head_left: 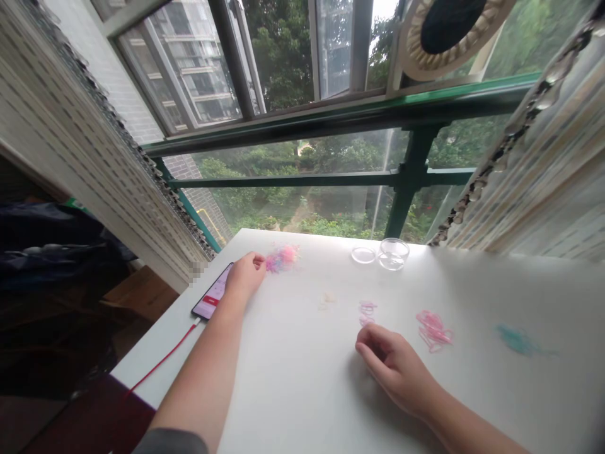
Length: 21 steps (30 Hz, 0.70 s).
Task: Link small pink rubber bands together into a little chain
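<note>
Left hand (246, 277) bunched at mixed bands (285, 256), right hand (397, 369) curled by lilac bands (367, 308); whether either grip pinches anything is unclear. Pink bands (433, 330) lie apart on the table (293, 378), presumably colour-sorted.

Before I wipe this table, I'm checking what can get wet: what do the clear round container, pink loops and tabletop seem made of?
Clear round container: glossy plastic or glass; see-through with bright rims.
Pink loops: probably rubber, finish unclear; thin, bent, tangled strands.
Tabletop: perhaps laminate, smooth white satin; soft sheen, no visible grain.
</note>
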Tool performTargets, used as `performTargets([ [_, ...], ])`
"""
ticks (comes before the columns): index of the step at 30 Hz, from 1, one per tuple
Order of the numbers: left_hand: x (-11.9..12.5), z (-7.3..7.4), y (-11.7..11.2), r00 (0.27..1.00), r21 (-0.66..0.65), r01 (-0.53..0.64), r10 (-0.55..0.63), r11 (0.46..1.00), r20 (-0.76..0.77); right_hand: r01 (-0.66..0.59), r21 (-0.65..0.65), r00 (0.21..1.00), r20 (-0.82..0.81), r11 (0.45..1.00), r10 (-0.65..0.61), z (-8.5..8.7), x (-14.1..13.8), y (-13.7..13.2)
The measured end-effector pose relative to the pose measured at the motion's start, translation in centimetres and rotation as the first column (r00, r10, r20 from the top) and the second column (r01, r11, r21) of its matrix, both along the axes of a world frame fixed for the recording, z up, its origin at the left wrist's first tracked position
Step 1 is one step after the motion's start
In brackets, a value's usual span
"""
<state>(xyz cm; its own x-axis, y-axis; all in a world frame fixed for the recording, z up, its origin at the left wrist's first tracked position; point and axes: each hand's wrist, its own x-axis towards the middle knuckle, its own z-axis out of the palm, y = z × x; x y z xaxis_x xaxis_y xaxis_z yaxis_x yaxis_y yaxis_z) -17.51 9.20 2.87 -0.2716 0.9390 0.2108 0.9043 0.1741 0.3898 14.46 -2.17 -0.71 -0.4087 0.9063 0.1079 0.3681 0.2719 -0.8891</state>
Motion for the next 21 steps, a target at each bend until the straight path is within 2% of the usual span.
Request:
performTargets([
  [5,-1.5,-0.4,0.1,0.994,-0.089,-0.038,0.028,0.995,-0.106,0.006,0.001,1.000,-0.009,1.000,-0.006,0.0,0.1,0.0],
  [12,-1.3,-0.1,-0.3,0.992,-0.222,-0.032,0.003,0.975,-0.129,0.003,-0.017,1.000,-0.001,1.000,-0.003,0.0,0.0,0.0],
  [21,-0.9,-0.7,0.0,0.994,-0.209,-0.067,0.048,0.976,-0.094,0.010,-0.019,1.000,-0.005,1.000,-0.010,-0.1,0.0,0.0],
])
